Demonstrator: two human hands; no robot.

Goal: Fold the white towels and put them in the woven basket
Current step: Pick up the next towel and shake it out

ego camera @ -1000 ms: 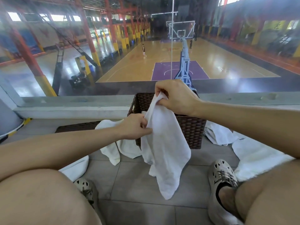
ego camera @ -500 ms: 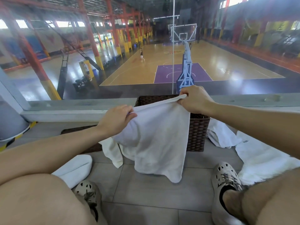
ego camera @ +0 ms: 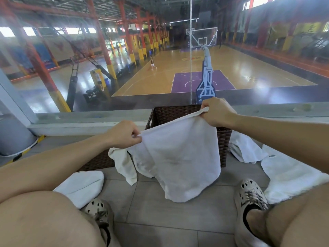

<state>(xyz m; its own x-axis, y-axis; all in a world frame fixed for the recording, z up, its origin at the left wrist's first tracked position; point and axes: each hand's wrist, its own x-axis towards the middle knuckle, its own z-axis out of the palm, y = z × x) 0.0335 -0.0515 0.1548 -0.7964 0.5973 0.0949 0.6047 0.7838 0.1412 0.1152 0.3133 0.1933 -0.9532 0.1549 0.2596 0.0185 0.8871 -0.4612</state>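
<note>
A white towel (ego camera: 178,157) hangs spread between my two hands in front of the dark woven basket (ego camera: 170,113). My left hand (ego camera: 124,133) pinches its lower left corner. My right hand (ego camera: 218,111) grips the upper right corner above the basket's rim. The towel's bottom edge hangs down to the tiled floor. Another white towel (ego camera: 122,163) is draped over the basket's left side. More white towels lie on the floor: one at the right (ego camera: 245,150), a large one further right (ego camera: 288,175), one by my left knee (ego camera: 81,187).
I sit on grey floor tiles with my knees up and my feet in perforated clogs (ego camera: 249,198) either side. The basket stands against a low ledge (ego camera: 85,120) under a glass wall. A flat woven lid or mat (ego camera: 99,159) lies left of the basket.
My hands have moved apart and stretched the bunched, hanging towel out flat. The left hand shifted left and the right hand stayed high over the basket.
</note>
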